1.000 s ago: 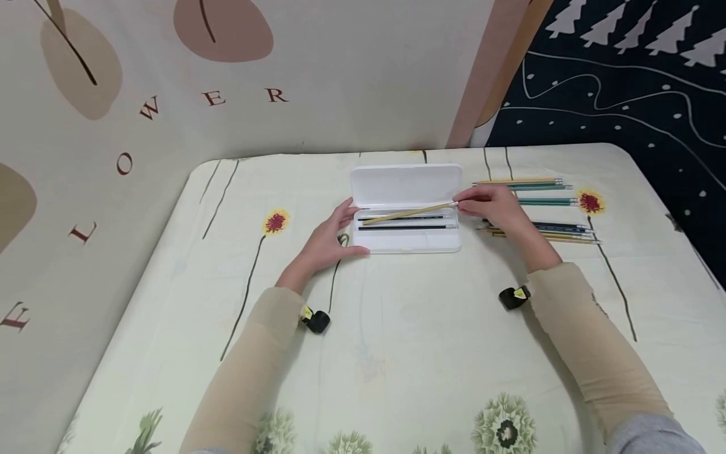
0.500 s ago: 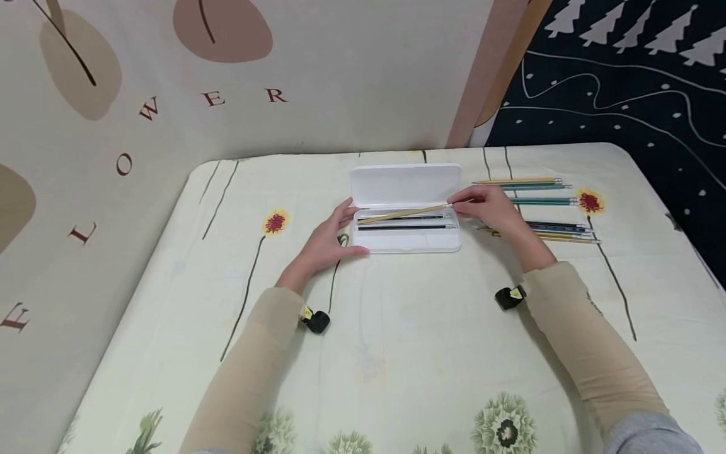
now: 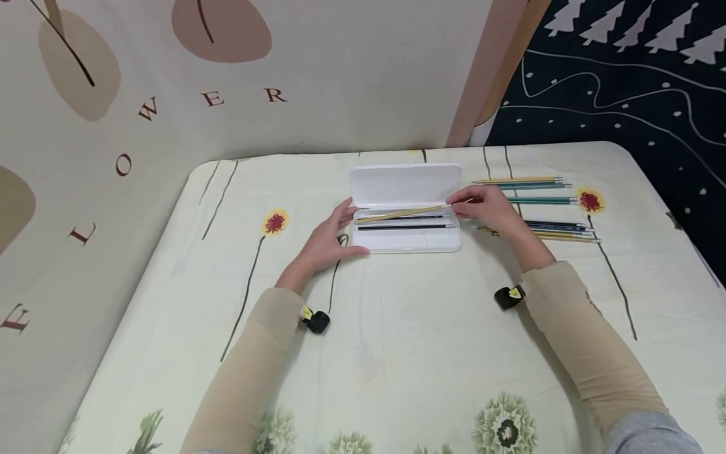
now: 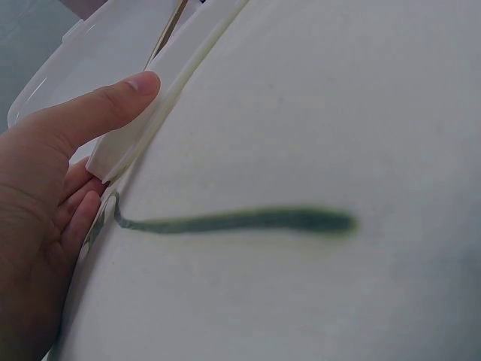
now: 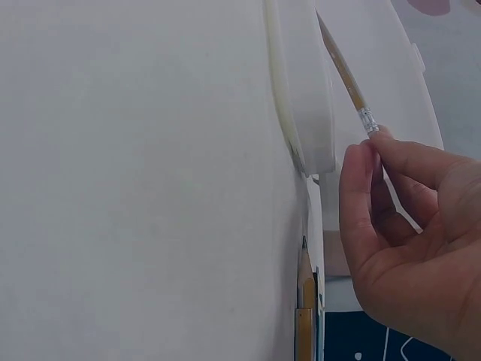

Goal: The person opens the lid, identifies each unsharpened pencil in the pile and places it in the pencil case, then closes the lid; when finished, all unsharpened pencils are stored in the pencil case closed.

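Observation:
A white pencil case (image 3: 408, 243) lies with its lid raised on the table. Two dark pencils (image 3: 403, 227) lie inside it. My right hand (image 3: 489, 207) pinches a yellow pencil (image 3: 397, 215) by its eraser end, between thumb and fingertips. That pencil slants over the case's tray, its other end low at the left; whether it touches the tray I cannot tell. In the right wrist view its metal ferrule (image 5: 367, 120) shows just beyond my fingertips. My left hand (image 3: 329, 239) holds the left end of the case, thumb (image 4: 124, 105) over the front rim and fingers against the side.
Right of the case lie several loose pencils: yellow and green ones (image 3: 527, 184) at the back, green ones (image 3: 547, 201) in the middle, dark and yellow ones (image 3: 567, 232) nearer. A flower-patterned cloth (image 3: 408, 340) covers the table. A printed curtain (image 3: 363, 82) hangs behind.
My right hand has moved slightly left with the yellow pencil, whose far end now lies closer to the case's left side. The left hand and the case have stayed put.

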The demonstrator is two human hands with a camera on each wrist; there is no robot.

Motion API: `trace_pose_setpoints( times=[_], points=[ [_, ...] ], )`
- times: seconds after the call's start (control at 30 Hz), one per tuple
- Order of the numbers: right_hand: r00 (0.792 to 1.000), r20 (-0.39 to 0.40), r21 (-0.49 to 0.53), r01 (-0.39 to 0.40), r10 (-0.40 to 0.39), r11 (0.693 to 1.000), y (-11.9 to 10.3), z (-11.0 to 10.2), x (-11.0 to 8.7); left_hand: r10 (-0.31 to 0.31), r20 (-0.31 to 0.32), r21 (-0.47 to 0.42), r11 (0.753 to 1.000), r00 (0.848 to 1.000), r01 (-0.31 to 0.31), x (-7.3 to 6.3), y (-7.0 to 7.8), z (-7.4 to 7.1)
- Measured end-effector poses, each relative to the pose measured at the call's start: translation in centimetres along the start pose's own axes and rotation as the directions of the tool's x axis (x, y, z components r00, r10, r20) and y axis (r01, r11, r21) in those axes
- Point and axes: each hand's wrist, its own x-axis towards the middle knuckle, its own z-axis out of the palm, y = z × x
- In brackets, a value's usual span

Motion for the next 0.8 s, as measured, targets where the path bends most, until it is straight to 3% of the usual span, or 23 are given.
trace_pose_setpoints(
  times=[0.43, 0.8],
  points=[
    [1.000, -0.006, -0.011, -0.020, 0.020, 1.000, -0.06, -0.09, -0.02, -0.013, 0.002, 0.000, 1.000, 1.000, 0.013, -0.04, 0.17, 0.00],
    [1.000, -0.010, 0.040, 0.002, -0.001, 0.999, 0.28, -0.48, -0.25, -0.008, -0.005, -0.005, 1.000, 1.000, 0.008, -0.11, 0.12, 0.04]
  ],
)
